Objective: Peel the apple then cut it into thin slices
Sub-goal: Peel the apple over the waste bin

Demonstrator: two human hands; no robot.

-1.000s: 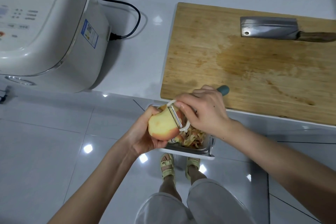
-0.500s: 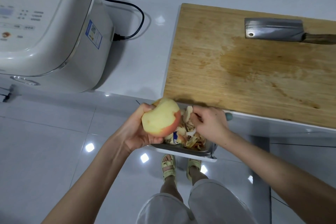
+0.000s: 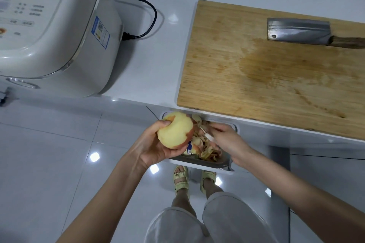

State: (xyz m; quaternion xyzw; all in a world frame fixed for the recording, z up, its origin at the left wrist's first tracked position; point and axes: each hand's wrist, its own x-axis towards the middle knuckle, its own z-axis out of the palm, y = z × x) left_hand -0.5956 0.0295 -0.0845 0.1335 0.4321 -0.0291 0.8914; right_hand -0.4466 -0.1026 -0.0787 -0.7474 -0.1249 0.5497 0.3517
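**Apple mostly peeled, held over scrap bin**

The apple (image 3: 175,132) is being gripped by the left hand (image 3: 153,147), fingers curled around it, above the peel-filled bin (image 3: 227,162). The peeler (image 3: 206,133) is being clasped in the right hand (image 3: 230,141), just beside the apple. The cleaver (image 3: 300,31) is lying on the cutting board (image 3: 256,77) on the surface (image 3: 150,69).

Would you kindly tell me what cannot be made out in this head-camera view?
- Peeler: mostly hidden inside the right hand; its blade is blurred.
- Apple: far side hidden, so the remaining skin is unclear.
- Cleaver: handle cut off by the right edge.
- Cooker: panel text too small to read.
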